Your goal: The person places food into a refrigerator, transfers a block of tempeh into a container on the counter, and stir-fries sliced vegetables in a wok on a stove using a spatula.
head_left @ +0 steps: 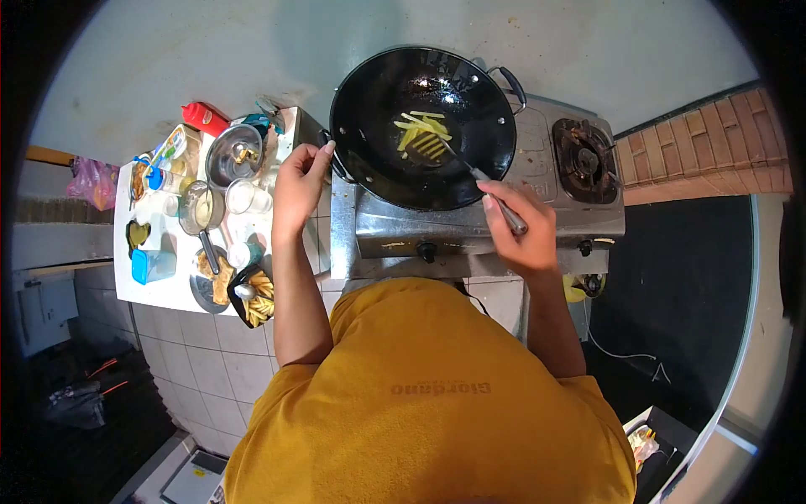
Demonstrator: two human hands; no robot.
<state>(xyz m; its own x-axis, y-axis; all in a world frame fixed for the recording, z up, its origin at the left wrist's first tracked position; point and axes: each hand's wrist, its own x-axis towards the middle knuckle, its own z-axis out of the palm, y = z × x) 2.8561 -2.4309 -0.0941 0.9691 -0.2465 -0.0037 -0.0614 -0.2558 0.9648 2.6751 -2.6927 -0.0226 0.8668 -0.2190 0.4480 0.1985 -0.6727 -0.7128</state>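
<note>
A large black wok [361,109] sits on the left side of the steel gas stove [491,223]. Pale yellow-green strips of food [420,126] lie in oil at its middle. My left hand [302,181] is closed on the wok's left handle, thumb on top. In my right hand [522,227] is the dark handle of a slotted spatula [457,155], fingers wrapped round it. The spatula's slotted head is down in the wok, touching the strips at their lower right edge.
To the left, a white table [130,281] bears a steel bowl [222,168], a strainer [201,210], a red bottle [204,118], a blue-lidded container [151,266] and a black tray of fries [260,307]. A bare burner [585,161] is at right, near a brick wall [705,147].
</note>
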